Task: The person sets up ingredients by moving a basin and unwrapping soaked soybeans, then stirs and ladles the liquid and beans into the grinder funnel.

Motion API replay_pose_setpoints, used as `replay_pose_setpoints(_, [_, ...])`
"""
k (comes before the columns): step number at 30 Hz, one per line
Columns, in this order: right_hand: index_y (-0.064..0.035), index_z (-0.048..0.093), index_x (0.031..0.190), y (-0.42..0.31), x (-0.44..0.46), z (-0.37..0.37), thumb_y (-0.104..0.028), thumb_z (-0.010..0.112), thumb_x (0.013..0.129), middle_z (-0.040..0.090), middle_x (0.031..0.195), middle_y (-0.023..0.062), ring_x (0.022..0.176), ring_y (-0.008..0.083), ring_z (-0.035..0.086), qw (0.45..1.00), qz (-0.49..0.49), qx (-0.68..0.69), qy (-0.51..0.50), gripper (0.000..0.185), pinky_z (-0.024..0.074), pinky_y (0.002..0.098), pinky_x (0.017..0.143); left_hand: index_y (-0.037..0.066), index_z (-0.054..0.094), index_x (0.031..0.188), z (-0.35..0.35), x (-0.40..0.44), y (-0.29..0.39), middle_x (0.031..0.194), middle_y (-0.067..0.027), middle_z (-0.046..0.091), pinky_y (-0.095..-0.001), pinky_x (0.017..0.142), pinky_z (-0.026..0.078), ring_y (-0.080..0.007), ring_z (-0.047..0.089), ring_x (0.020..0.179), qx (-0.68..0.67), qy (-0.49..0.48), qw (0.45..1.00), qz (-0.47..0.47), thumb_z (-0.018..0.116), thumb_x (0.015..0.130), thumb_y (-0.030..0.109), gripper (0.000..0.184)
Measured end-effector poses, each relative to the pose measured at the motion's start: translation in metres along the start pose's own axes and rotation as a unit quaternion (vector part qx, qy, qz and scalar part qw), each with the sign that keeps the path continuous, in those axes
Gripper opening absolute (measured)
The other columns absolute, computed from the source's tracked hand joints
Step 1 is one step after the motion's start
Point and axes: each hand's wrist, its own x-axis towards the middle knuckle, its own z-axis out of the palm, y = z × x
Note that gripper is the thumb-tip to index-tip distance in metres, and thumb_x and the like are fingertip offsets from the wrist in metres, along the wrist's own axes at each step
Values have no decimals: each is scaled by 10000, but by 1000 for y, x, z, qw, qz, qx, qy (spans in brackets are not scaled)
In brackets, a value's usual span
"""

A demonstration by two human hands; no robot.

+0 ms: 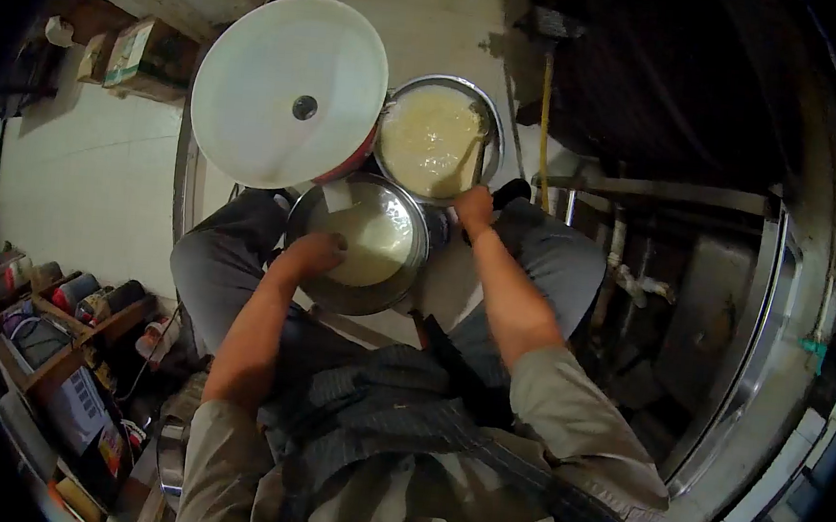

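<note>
The fingers of the right hand [474, 209] were closed together round the handle of what looked like a ladle [479, 160], low at the near rim of the far bowl [447, 79]. The left hand [315, 254] reached over the near bowl [361, 302] with its fingers bent and close together; whether they pinched anything could not be told.

The near bowl lay between the person's knees, with pale liquid [377, 245] in its bottom and a bright whitish patch on its far side. The far bowl was just beyond it and to the right, much fuller, its creamy yellowish mix [428, 134] spread nearly to the wall. Both bowls had thus already been filled to some degree; how much work was left, the view did not settle.

Beside them on the left was a wide white basin [255, 81] with a red outer side and a dark round spot near its middle. Farther out stood a cardboard box [145, 58] and a wooden rack [103, 327] of bottles on the left, and pipes [619, 240] on the right.
</note>
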Motion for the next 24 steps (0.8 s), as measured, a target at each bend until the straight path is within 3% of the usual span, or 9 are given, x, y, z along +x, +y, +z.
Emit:
replay_pose_setpoints(4, [48, 662, 878, 2, 25, 11, -196, 719, 713, 658, 910, 269, 894, 410, 647, 998, 33, 28, 56, 300, 525, 465, 761, 92, 640, 1106, 3, 5, -4, 1075, -189, 652, -418, 894, 471, -364, 616, 1010, -20, -1, 1000, 3, 622, 791, 315, 386])
replay_pose_setpoints(6, [88, 643, 850, -20, 13, -14, -117, 596, 771, 651, 935, 285, 863, 395, 664, 999, 12, 51, 15, 224, 541, 426, 727, 90, 639, 1110, -2, 4, 3, 1079, -191, 651, -418, 894, 472, -360, 618, 1011, -18, -7, 1000, -3, 628, 787, 313, 392])
replay_pose_setpoints(10, [70, 655, 841, 29, 97, 39, -151, 620, 746, 652, 928, 285, 851, 412, 656, 999, 13, 32, 10, 243, 530, 438, 740, 76, 638, 1108, -13, -6, 17, 1066, -192, 656, -415, 887, 478, -358, 626, 995, -44, -1, 999, -19, 625, 787, 300, 391])
replay_pose_setpoints(11, [68, 656, 845, 48, 120, 56, -162, 630, 737, 651, 923, 288, 855, 421, 651, 994, -96, -55, 13, 255, 526, 442, 749, 76, 638, 1108, -15, -7, 22, 1066, -192, 656, -415, 887, 478, -358, 626, 995, -44, 1, 999, -19, 625, 787, 300, 391])
replay_pose_setpoints(13, [65, 657, 849, 32, 112, 44, -173, 640, 728, 649, 918, 291, 858, 430, 646, 968, -206, -141, 17, 268, 521, 446, 758, 80, 636, 1110, -19, -10, 29, 1056, -194, 658, -417, 877, 483, -357, 627, 991, -30, -6, 999, -21, 615, 795, 297, 383])
replay_pose_setpoints(15, [71, 650, 866, 1, 83, 21, -176, 637, 734, 646, 915, 298, 875, 433, 640, 996, -88, -18, 7, 281, 514, 456, 766, 82, 632, 1115, -19, -8, 26, 1056, -194, 658, -416, 878, 483, -358, 627, 991, -23, -8, 1000, -19, 610, 799, 302, 386])
replay_pose_setpoints(22, [86, 621, 880, -19, 52, 16, -151, 606, 748, 644, 923, 298, 882, 438, 635, 989, -125, -68, -37, 272, 508, 466, 766, 97, 616, 1150, -16, -8, 25, 1073, -190, 654, -423, 897, 471, -359, 621, 1005, 1, -15, 1000, -26, 587, 817, 327, 406])
replay_pose_setpoints(24, [23, 621, 1008, -15, 45, 17, -167, 586, 787, 640, 1060, 244, 1000, 404, 619, 982, -134, -117, -68, 293, 497, 461, 863, 99, 615, 1153, -16, -7, 24, 1077, -188, 654, -425, 899, 469, -358, 619, 1009, 7, -20, 1000, -23, 586, 818, 330, 408])
